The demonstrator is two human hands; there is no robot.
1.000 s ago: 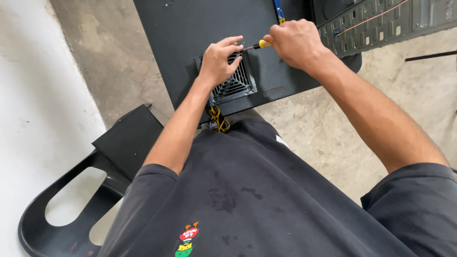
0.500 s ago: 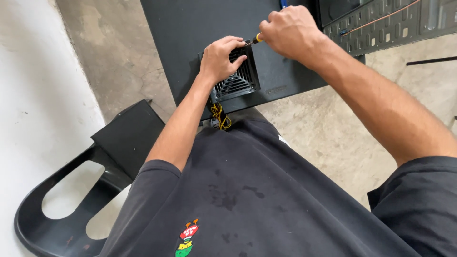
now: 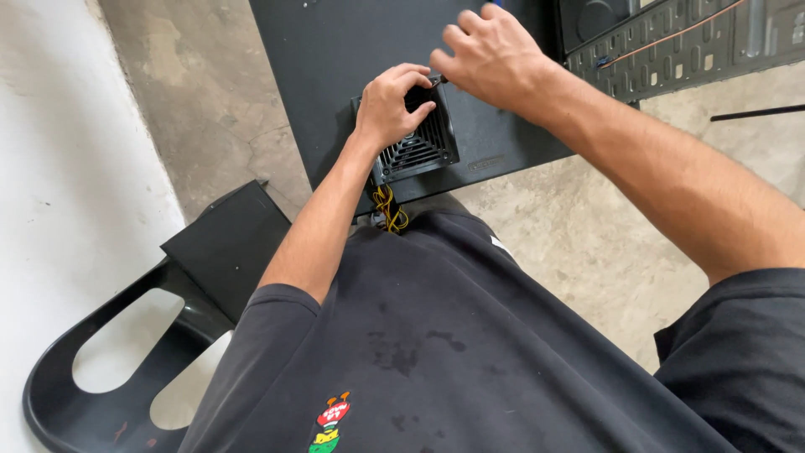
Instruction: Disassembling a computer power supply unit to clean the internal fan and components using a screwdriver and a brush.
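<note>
yellow wires point(image 3: 388, 211) hang below fan unit | black grilled fan unit point(image 3: 419, 144) on counter point(image 3: 335, 59) edge: looks rigid, boxy, best gripped by sides | left hand point(image 3: 387, 105) clasps its top-left | right hand point(image 3: 486, 54) beyond, closed; contents hidden

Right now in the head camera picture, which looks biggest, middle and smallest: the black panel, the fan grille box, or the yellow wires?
1. Black panel, largest.
2. Fan grille box, held by the left hand.
3. Yellow wires, smallest, though partly hidden by the shirt.
</note>
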